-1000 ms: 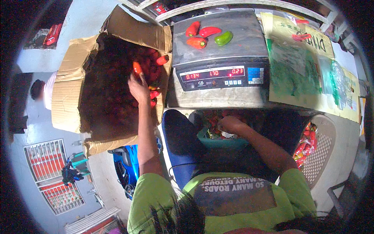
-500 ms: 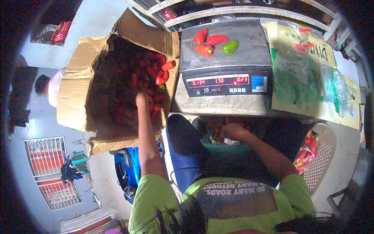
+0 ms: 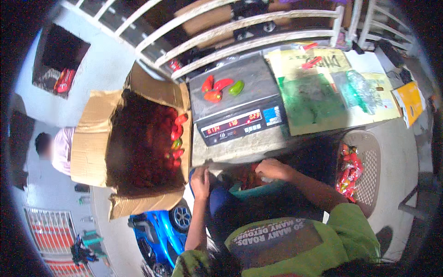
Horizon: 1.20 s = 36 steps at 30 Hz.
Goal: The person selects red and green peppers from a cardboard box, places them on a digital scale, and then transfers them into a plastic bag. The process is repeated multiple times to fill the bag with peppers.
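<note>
My left hand (image 3: 200,182) is beside my knee, just right of the cardboard box (image 3: 90,152); its fingers look curled, and what they hold, if anything, is hidden. My right hand (image 3: 275,169) is closed, with a small whitish thing showing under its fingers, too unclear to name. Below it, a green container (image 3: 258,191) sits by my lap with reddish contents, partly in shadow. Red peppers (image 3: 176,134) lie in the box, with a green one among them. On the digital scale (image 3: 235,121) rest several red peppers (image 3: 213,95) and one green pepper (image 3: 236,87).
Plastic bags (image 3: 357,90) lie on yellowish card (image 3: 295,117) right of the scale. A beige basket (image 3: 369,159) at right holds bagged peppers (image 3: 350,173). White railings (image 3: 254,21) stand behind the scale. A blue toy vehicle (image 3: 161,237) and another person (image 3: 62,150) are at left.
My left hand has come out of the box and moved right and down to my knee. My right hand stays over the green container. The whole view has tilted and shifted.
</note>
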Each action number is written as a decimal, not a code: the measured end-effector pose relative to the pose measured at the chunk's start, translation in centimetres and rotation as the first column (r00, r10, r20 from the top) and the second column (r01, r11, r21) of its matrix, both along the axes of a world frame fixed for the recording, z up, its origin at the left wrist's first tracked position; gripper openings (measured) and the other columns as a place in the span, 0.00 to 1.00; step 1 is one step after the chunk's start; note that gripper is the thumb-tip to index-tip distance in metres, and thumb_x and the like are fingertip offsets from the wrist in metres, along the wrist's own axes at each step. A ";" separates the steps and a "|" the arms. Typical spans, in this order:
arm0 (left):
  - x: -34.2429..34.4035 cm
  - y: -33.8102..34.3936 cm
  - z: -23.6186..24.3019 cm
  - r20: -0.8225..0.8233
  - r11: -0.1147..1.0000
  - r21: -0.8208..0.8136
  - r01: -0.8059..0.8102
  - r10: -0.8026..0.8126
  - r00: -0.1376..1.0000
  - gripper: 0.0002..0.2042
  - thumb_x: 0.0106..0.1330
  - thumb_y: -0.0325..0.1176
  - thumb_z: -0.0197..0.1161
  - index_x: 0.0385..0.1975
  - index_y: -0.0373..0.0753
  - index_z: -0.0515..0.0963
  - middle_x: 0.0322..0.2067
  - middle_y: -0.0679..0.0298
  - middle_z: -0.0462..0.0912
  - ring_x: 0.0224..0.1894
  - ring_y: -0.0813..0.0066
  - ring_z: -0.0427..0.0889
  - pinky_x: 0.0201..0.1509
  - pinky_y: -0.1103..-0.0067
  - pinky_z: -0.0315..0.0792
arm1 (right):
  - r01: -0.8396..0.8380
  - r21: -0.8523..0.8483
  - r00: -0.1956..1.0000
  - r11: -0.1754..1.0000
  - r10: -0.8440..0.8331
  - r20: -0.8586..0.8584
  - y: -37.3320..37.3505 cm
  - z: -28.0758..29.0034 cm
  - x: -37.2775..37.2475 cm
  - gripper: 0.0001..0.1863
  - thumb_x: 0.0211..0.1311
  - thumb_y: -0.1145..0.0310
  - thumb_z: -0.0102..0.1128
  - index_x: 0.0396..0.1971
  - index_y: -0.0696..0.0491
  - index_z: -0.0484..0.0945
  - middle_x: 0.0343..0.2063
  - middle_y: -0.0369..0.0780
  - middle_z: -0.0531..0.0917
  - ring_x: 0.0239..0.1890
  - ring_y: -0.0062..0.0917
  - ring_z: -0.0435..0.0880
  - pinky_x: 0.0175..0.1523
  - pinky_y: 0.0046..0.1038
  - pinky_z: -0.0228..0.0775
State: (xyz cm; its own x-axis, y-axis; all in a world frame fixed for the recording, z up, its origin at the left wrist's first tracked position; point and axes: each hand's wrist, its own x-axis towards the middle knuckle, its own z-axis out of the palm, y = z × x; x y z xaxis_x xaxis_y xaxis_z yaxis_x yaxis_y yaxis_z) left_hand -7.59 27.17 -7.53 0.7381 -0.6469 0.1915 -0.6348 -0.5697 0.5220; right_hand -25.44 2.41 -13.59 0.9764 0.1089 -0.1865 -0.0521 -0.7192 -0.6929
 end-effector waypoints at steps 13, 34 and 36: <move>0.9 3.1 -0.4 0.075 0.979 0.068 0.191 -0.196 0.978 0.11 0.61 0.36 0.56 0.32 0.36 0.79 0.36 0.56 0.79 0.46 0.57 0.71 0.54 0.67 0.60 | 0.869 0.063 0.362 0.491 -0.717 0.596 -6.2 3.4 -11.2 0.10 0.54 0.74 0.55 0.38 0.55 0.76 0.35 0.43 0.81 0.37 0.40 0.81 0.42 0.36 0.72; 0.5 2.8 -0.4 0.082 0.989 0.094 0.118 -0.125 0.989 0.12 0.62 0.38 0.54 0.28 0.35 0.78 0.34 0.54 0.79 0.43 0.54 0.73 0.55 0.65 0.59 | 0.908 -0.266 0.413 0.323 -0.795 0.445 -9.1 2.2 -11.1 0.07 0.57 0.66 0.53 0.31 0.54 0.73 0.25 0.46 0.79 0.28 0.43 0.79 0.34 0.43 0.70; 0.7 2.8 -0.4 0.081 0.991 0.093 0.101 -0.109 0.991 0.12 0.61 0.38 0.54 0.28 0.35 0.78 0.35 0.54 0.79 0.44 0.54 0.73 0.56 0.65 0.59 | 0.913 -0.185 0.403 0.363 -0.740 0.539 -9.2 2.9 -10.9 0.08 0.57 0.66 0.53 0.32 0.54 0.73 0.27 0.47 0.79 0.30 0.42 0.79 0.35 0.43 0.69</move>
